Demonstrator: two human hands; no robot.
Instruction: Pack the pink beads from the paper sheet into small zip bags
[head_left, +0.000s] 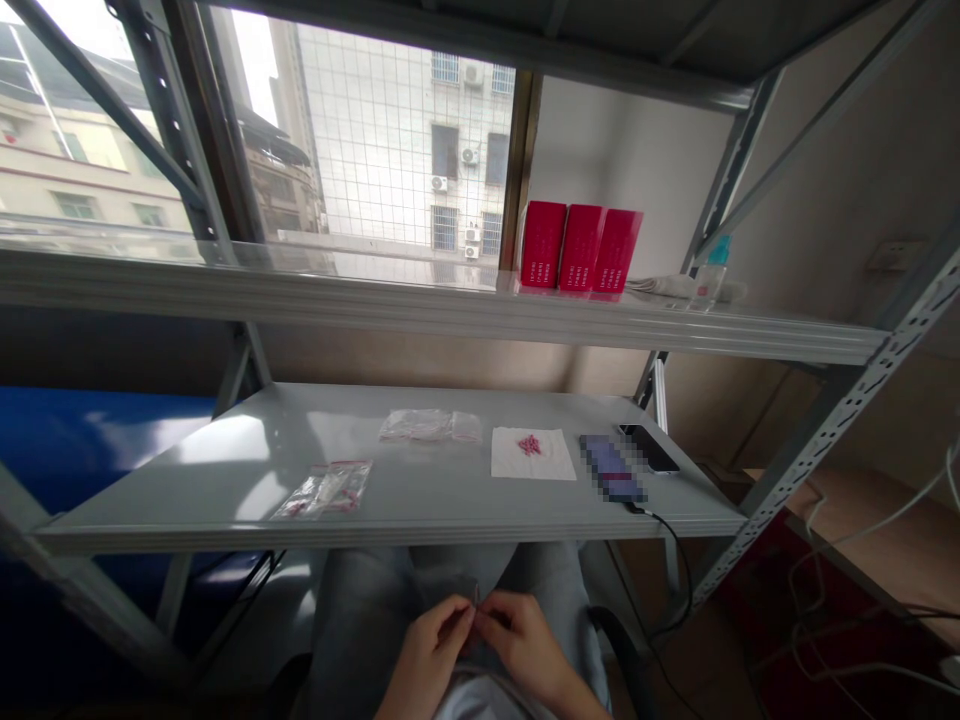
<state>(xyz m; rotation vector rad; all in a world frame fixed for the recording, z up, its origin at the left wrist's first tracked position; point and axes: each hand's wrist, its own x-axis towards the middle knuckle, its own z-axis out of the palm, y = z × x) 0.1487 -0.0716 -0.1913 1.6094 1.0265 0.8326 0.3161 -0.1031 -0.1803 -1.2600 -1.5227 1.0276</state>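
Note:
Close together above my lap, my left hand and my right hand meet at the fingertips, both closed in a pinch. Between them a thin, dark, upright sliver sticks up; it is too small to name, and I cannot tell which hand grips it. Anything else in the fingers is hidden. On the table ahead, a small pile of pink-red pieces rests on a white paper sheet. Left of it lie a clear zip bag with reddish contents and flat clear plastic bags.
The grey table's front edge runs just beyond my hands. A phone with a cable and a dark phone lie at its right. Above, a shelf holds three red boxes and a bottle with a blue cap.

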